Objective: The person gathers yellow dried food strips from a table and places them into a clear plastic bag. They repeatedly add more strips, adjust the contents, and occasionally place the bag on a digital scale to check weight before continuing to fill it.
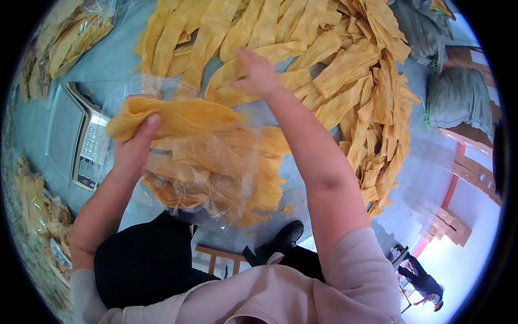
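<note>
My left hand [135, 140] is closed around a folded bundle of yellow, wrinkled strips [189, 114], which look like dried tofu skin. The thumb presses on the bundle's near side. Below it lies a clear plastic bag [237, 162], spread over more yellow strips. My right hand [258, 75] reaches out over the pile of strips [264, 27], blurred by motion. Its thumb and fingers look apart, and I see nothing held in them.
A scale with a keypad [93, 141] stands at the left. Bagged yellow strips [81, 46] lie at the far left, others [46, 221] at the near left. Grey sacks [458, 100] and cardboard boxes [448, 225] line the right. Another person [423, 281] is in the distance.
</note>
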A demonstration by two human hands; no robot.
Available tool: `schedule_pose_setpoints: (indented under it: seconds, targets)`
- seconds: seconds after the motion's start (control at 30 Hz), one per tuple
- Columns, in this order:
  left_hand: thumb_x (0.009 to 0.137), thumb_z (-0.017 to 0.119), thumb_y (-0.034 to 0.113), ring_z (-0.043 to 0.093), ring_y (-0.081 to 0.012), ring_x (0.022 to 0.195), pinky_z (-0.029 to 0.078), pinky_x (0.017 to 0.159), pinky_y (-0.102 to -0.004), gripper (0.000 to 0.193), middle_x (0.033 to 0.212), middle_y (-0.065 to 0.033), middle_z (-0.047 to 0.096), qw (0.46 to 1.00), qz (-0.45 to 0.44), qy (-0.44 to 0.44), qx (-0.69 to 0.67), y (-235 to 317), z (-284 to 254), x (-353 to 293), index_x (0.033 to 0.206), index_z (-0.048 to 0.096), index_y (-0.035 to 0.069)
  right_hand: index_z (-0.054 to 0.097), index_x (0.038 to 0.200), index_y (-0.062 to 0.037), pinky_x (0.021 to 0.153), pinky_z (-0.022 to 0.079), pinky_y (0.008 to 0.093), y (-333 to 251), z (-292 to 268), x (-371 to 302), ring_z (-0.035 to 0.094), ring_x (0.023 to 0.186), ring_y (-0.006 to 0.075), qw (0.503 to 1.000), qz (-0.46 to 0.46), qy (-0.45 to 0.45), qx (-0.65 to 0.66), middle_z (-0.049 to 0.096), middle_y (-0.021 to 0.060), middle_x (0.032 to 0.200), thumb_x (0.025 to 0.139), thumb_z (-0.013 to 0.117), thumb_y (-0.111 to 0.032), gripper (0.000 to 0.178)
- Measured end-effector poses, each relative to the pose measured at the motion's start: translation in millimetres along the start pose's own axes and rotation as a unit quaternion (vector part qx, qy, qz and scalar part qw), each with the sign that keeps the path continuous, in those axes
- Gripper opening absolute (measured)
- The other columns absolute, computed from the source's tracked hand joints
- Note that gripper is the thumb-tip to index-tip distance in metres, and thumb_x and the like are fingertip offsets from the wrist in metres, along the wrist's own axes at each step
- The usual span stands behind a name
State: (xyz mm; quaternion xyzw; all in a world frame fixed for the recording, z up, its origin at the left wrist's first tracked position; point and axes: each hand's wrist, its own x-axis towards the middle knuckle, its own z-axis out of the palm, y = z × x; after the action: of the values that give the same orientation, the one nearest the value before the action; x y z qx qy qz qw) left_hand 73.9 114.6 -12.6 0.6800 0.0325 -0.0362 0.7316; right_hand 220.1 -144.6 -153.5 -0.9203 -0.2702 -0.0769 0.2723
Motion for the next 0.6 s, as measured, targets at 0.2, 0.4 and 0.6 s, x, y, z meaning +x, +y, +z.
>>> schedule_pose_setpoints:
  seconds: [0.2, 0.4, 0.6]
  targets:
    - [0.093, 0.055, 0.021, 0.048, -0.0181, 0.114, 0.036, 0.101, -0.0393, 0.034, 0.118, -0.0029, 0.053, 0.966, -0.093, 0.14, -0.195, 10.6, 0.7, -10.0, 0.124, 0.046, 0.011, 0.058, 0.116, -0.0154, 0.085, 0.036, 0.0392, -38.7, 34.7, -36.3, 0.052, 0.107, 0.0202, 0.943, -0.048, -0.255, -0.209, 0.059, 0.0052, 0.105, 0.085, 0.051, -0.022, 0.032]
    - [0.094, 0.053, 0.028, 0.047, -0.0203, 0.118, 0.034, 0.103, -0.0421, 0.038, 0.121, -0.0036, 0.052, 0.952, -0.108, 0.133, -0.254, 13.6, 3.6, -11.4, 0.128, 0.045, 0.012, 0.061, 0.103, -0.0157, 0.084, 0.037, 0.0388, -30.5, 20.3, -41.2, 0.051, 0.102, 0.0231, 0.956, -0.127, -0.191, -0.185, 0.057, 0.0058, 0.1, 0.076, 0.061, -0.022, 0.028]
    - [0.09, 0.057, 0.038, 0.041, -0.0213, 0.123, 0.032, 0.103, -0.0404, 0.038, 0.131, -0.0059, 0.044, 0.964, -0.073, 0.015, -0.256, 17.2, 0.2, -17.4, 0.117, 0.048, 0.013, 0.059, 0.096, -0.0139, 0.079, 0.039, 0.0423, -25.5, 0.7, -41.9, 0.053, 0.095, 0.0251, 0.965, -0.086, -0.193, -0.152, 0.057, 0.0043, 0.091, 0.075, 0.064, -0.02, 0.022]
